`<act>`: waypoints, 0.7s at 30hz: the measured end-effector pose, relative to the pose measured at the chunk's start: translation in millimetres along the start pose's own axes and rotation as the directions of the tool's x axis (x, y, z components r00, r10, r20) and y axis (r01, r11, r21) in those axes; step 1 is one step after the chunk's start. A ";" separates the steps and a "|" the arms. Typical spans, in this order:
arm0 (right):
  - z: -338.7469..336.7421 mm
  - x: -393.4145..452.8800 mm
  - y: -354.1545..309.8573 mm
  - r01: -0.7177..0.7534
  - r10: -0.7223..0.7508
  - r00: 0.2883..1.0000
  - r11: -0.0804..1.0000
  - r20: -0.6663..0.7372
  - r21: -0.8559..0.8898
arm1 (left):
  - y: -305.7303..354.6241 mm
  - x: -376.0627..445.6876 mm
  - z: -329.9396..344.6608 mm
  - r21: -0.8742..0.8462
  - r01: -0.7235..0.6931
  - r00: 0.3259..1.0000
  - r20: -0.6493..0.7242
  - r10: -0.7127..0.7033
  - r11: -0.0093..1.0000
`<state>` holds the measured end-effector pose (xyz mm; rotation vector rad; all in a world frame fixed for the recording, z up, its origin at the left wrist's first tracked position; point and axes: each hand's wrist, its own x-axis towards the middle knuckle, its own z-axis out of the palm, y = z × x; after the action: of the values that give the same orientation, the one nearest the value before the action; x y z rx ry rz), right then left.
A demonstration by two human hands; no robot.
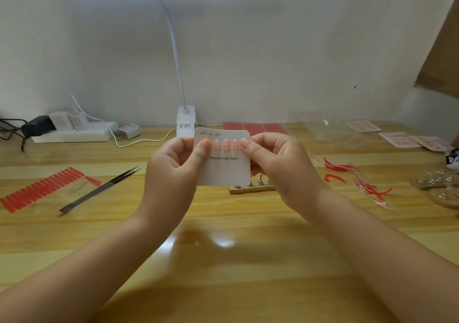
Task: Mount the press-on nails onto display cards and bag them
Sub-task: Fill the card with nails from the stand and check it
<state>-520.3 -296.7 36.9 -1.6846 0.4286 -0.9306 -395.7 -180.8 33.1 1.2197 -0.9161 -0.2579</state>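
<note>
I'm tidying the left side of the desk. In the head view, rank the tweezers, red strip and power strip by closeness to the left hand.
From the left hand:
1. Tweezers, on the table just to its left.
2. Red strip, farther left, near the table's edge.
3. Power strip, far back-left by the wall.

A home craft desk — wooden table, clip lamp, power strip, tweezers.

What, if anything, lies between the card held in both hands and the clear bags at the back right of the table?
Nothing visible blocks it. Both hands, left and right, hold the display card above the table. The clear bags lie flat at the back right, with only open air and low red strips below that path.
</note>
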 end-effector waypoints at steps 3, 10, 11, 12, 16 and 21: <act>1.7 -1.9 0.4 0.028 -0.029 0.999 0.999 -0.019 -0.040 | -1.4 0.9 -0.1 0.006 0.012 1.000 -0.008 -0.012 1.000; -18.3 9.3 -5.8 -0.053 0.059 0.998 0.947 0.010 -0.318 | -6.1 5.8 -4.3 0.100 0.093 0.996 -0.016 -0.092 0.991; -24.4 10.8 -5.9 -0.002 0.004 1.000 0.887 0.002 -0.462 | -8.0 7.1 -4.6 0.138 0.125 0.992 -0.015 -0.124 0.982; -30.3 11.5 -7.0 0.053 -0.040 0.999 0.805 0.035 -0.592 | -10.6 7.9 -5.2 0.188 0.154 0.988 -0.020 -0.153 0.970; -49.1 15.7 -10.2 0.255 0.047 0.958 0.303 0.282 -0.918 | -21.2 8.2 -7.2 0.450 0.227 0.965 0.018 -0.263 0.864; -60.8 19.1 1.6 0.190 0.262 0.927 0.290 0.269 -0.938 | -28.6 2.6 -6.5 0.650 0.185 0.916 0.158 -0.369 0.737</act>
<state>-554.4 -349.6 47.1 -2.9084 0.8745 -0.1561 -381.1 -188.5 8.6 1.9954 -1.1031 -0.3921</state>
